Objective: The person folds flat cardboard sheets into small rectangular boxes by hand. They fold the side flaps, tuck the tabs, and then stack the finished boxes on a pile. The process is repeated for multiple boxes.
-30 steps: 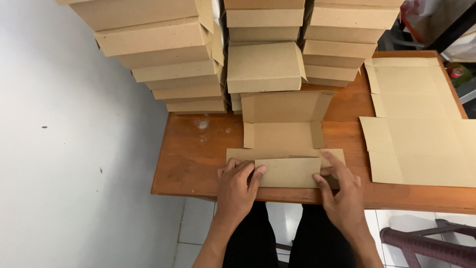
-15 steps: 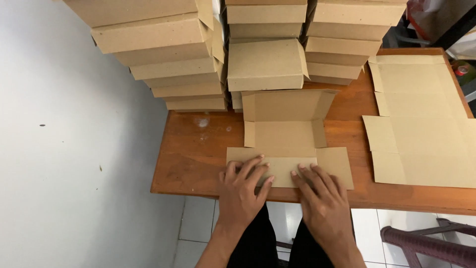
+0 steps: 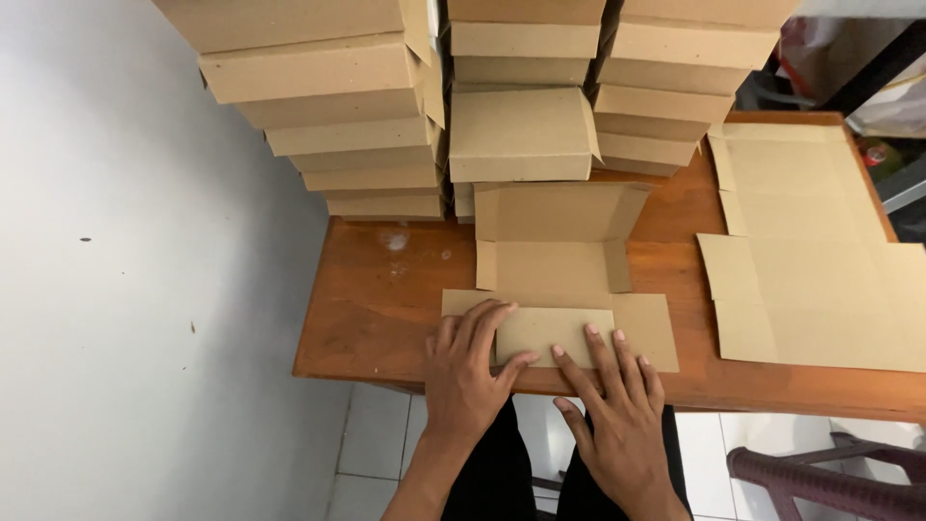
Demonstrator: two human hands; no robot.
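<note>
Cardboard blank (image 3: 559, 289), judged light, stiff and crease-prone, is pressed flat at its near flap by left hand (image 3: 470, 371) and right hand (image 3: 614, 410), fingers spread, nothing gripped.

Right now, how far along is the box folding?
Done: folded boxes stacked at the table's far edge. In hand: the left hand and right hand press the near flap of a flat cardboard blank. Left: more unfolded blanks at right.

You get even, soft indoor light, sharp focus throughout, faint shadows under the stacked cardboard boxes (image 3: 338, 116), no glare.
</note>
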